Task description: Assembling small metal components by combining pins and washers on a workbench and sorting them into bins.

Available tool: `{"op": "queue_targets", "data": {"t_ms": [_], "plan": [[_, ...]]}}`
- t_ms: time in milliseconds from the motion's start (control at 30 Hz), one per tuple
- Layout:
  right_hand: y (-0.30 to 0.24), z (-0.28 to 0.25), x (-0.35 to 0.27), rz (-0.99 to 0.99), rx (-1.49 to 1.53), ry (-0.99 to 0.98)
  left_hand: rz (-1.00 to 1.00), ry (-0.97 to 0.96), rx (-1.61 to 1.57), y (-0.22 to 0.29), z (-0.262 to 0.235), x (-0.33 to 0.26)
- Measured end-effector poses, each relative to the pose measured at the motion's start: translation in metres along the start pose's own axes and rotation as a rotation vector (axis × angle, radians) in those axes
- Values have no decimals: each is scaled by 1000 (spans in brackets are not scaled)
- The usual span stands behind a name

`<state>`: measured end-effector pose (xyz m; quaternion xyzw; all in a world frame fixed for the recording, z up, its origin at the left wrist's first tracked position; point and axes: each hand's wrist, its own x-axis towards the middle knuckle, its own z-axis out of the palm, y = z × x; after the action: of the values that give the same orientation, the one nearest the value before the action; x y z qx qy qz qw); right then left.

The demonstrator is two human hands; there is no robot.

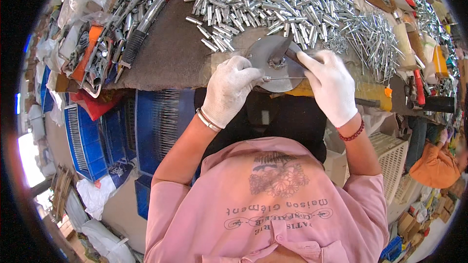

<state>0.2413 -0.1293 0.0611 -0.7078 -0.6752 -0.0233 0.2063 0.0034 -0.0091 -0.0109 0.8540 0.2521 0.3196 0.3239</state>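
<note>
Gloves of white knit (222,100) cover both hands of a person seated at a crowded worktop (163,53). The left hand (231,85) is closed, its thumb and fingers pinched on one end of a thin metal rod (287,78), which runs across the gap toward the right hand (332,85). The right hand is partly curled, its forefinger beside a dark bar (294,57) and its thumb near the far end of the rod; whether it grips either one cannot be told from this angle. Between the two hands, beneath the rod, sits a round grey metal plate (258,48), with an upright dark fin (281,46) rising from it.

Beyond both hands spreads a heap of silver metal tubes (273,0), with a pile of slender rods (375,44) farther to the right of the right hand. Well to the left of the left hand lie a red-and-black tool (153,9) and an orange-handled tool (88,51) among assorted metal parts. Below and left of the left hand, a blue crate (145,117) holds rows of metal rods (168,117). A silver bangle (208,121) circles the left wrist, a red bracelet (352,132) the right. Far to the right, another person (434,165) in orange bends low.
</note>
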Motion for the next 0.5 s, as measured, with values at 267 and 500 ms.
{"op": "queue_targets", "data": {"t_ms": [267, 500], "plan": [[-29, 12, -26, 139, 251, -224, -25, 53, 8, 6, 1, -3], [-41, 18, -37, 537, 882, -546, -238, 241, -105, 53, 9, -28]]}}
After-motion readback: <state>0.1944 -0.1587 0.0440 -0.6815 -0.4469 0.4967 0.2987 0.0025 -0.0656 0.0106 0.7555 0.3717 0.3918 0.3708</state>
